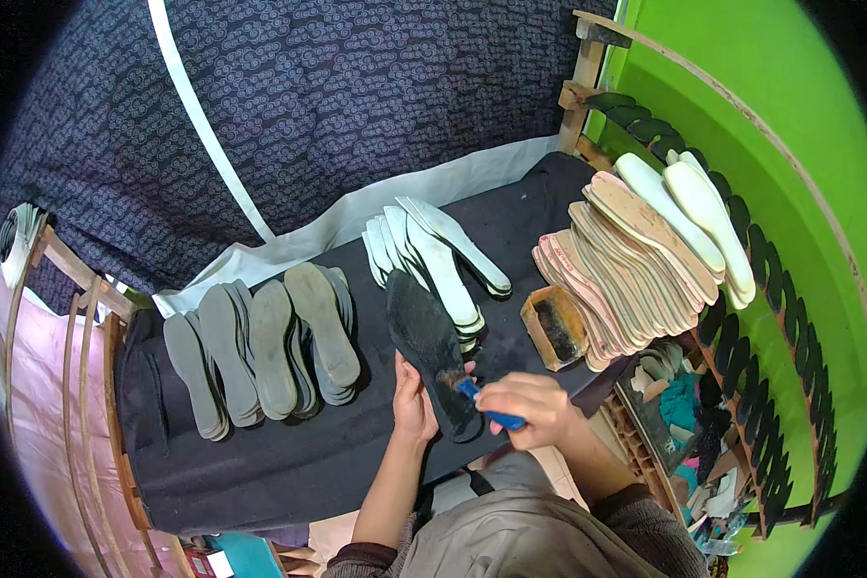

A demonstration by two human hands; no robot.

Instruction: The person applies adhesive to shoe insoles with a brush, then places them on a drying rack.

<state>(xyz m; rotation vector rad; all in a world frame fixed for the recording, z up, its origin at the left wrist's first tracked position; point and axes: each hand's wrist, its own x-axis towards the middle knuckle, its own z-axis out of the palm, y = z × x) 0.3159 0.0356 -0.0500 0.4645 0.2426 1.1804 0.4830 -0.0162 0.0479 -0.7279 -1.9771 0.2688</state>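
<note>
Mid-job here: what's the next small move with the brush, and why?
I'd probably stroke the blue brush toward the sole's far end: its bristles appear to touch the black sole, the right hand grips it, and the left hand supports the sole.

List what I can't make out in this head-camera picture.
Hidden in the head view:
Left hand: some fingers, behind the black foot-shaped insole.
Blue-handled brush: mid-handle, covered by the right hand.
Open brown angular container: contents, too dark to identify.
</note>
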